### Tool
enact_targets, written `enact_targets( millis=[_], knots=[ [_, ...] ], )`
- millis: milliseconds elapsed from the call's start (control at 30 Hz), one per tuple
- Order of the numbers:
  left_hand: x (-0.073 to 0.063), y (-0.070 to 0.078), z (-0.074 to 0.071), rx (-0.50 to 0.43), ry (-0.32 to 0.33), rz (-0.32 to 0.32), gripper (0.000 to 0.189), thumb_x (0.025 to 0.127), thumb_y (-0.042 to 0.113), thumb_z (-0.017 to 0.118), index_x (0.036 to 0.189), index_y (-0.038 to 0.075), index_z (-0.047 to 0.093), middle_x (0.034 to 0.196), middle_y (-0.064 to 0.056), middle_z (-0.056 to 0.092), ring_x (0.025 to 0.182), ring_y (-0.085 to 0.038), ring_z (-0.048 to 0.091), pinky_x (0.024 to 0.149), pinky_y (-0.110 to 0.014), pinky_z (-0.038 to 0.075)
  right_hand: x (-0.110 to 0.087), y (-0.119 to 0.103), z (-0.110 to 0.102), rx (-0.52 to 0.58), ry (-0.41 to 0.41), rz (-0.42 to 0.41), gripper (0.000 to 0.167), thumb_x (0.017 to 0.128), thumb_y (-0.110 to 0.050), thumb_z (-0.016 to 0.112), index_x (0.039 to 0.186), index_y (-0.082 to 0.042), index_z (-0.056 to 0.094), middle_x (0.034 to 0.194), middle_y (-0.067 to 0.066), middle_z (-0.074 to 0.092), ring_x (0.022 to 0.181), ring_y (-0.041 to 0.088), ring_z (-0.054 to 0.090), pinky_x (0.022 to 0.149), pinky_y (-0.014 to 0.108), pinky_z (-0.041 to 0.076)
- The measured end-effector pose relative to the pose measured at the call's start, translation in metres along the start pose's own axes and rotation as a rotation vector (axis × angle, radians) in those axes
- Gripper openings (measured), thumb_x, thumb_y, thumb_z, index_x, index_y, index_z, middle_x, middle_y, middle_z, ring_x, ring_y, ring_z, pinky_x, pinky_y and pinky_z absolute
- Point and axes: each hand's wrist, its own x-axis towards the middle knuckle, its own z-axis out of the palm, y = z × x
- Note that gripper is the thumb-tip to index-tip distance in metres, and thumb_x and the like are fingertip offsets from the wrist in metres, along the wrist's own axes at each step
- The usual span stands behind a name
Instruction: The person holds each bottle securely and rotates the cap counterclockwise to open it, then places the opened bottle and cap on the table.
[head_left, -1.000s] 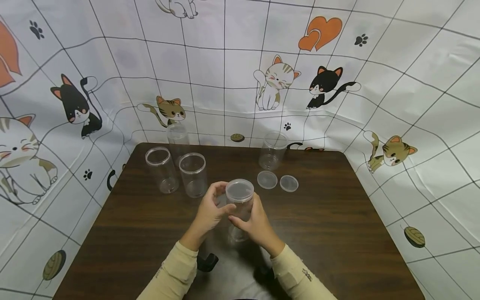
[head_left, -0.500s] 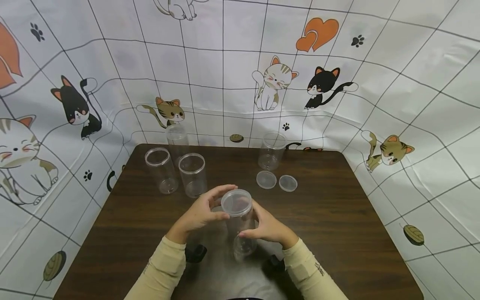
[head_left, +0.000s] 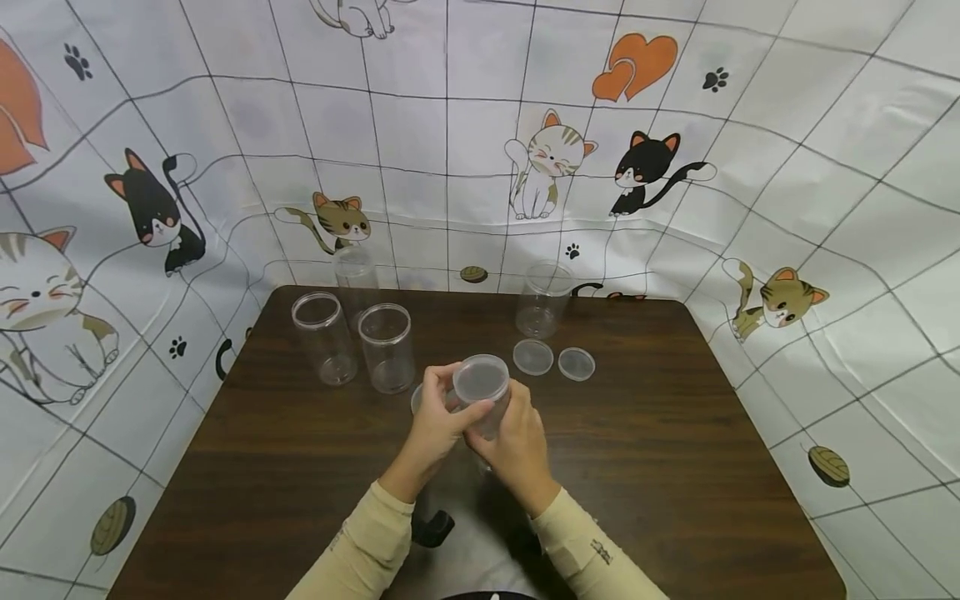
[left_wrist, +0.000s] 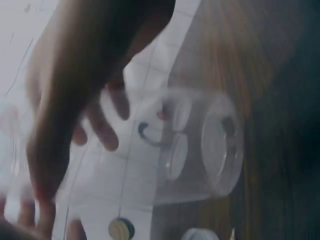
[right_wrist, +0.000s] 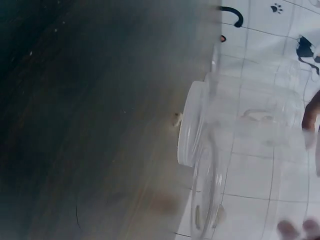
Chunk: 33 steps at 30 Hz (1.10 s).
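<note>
Both hands clasped a clear, lidded cylindrical plastic jar (head_left: 482,392): left hand (head_left: 438,421) curled round its top, right hand (head_left: 513,442) round its body.

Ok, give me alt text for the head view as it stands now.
Both hands, left hand and right hand, grip a clear lidded jar above a dark wooden table. Behind them stand four clear jars, two of them open, and two loose lids lie to the right, with a cat-print sheet as backdrop.
</note>
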Motion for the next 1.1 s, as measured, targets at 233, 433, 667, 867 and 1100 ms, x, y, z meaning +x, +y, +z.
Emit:
enact_targets(
  millis=[233, 433, 667, 867, 1100],
  knots=[
    [-0.001, -0.001, 0.014, 0.029, 0.128, 0.008, 0.074, 0.079, 0.017, 0.090, 0.130, 0.005, 0.038, 0.139, -0.015, 0.046, 0.126, -0.031, 0.045, 0.102, -0.051, 0.039, -0.001, -0.004, 0.004, -0.081, 0.062, 0.022, 0.094, 0.065, -0.030, 0.094, 0.135, 0.005, 0.042, 0.119, 0.017, 0.054, 0.092, 0.030, 0.061, 0.067, 0.046, 0.052],
    [0.002, 0.001, -0.007, 0.023, 0.002, 0.038, 0.086, 0.078, 0.038, 0.090, 0.137, 0.005, 0.036, 0.141, -0.013, 0.045, 0.135, -0.030, 0.035, 0.110, -0.060, 0.024, 0.007, -0.002, -0.011, 0.295, -0.199, 0.162, 0.089, 0.078, -0.024, 0.090, 0.143, 0.002, 0.035, 0.129, 0.018, 0.052, 0.112, 0.032, 0.059, 0.090, 0.049, 0.052],
    [0.014, 0.012, -0.050, -0.033, -0.381, 0.103, 0.112, 0.078, 0.063, 0.076, 0.155, -0.001, 0.027, 0.157, -0.025, 0.034, 0.144, -0.036, 0.033, 0.113, -0.049, 0.035, 0.021, 0.015, -0.034, 0.947, -0.645, 0.159, 0.085, 0.089, -0.022, 0.080, 0.154, -0.006, 0.028, 0.138, 0.018, 0.052, 0.121, 0.044, 0.055, 0.098, 0.054, 0.049],
    [0.016, 0.014, -0.062, -0.109, -0.661, 0.059, 0.095, 0.086, 0.047, 0.079, 0.155, 0.000, 0.033, 0.153, -0.018, 0.042, 0.140, -0.033, 0.044, 0.106, -0.037, 0.045, 0.025, 0.022, -0.040, 1.124, -0.811, 0.080, 0.083, 0.089, -0.025, 0.078, 0.152, -0.001, 0.030, 0.143, 0.017, 0.048, 0.130, 0.037, 0.052, 0.107, 0.052, 0.043],
    [0.015, 0.016, -0.057, -0.068, -0.650, 0.032, 0.078, 0.092, 0.031, 0.077, 0.153, 0.002, 0.038, 0.148, -0.015, 0.048, 0.136, -0.026, 0.047, 0.107, -0.037, 0.044, 0.027, 0.026, -0.040, 1.059, -0.799, 0.073, 0.084, 0.089, -0.030, 0.079, 0.155, -0.011, 0.030, 0.148, 0.011, 0.045, 0.133, 0.027, 0.048, 0.109, 0.052, 0.040]
  ],
)
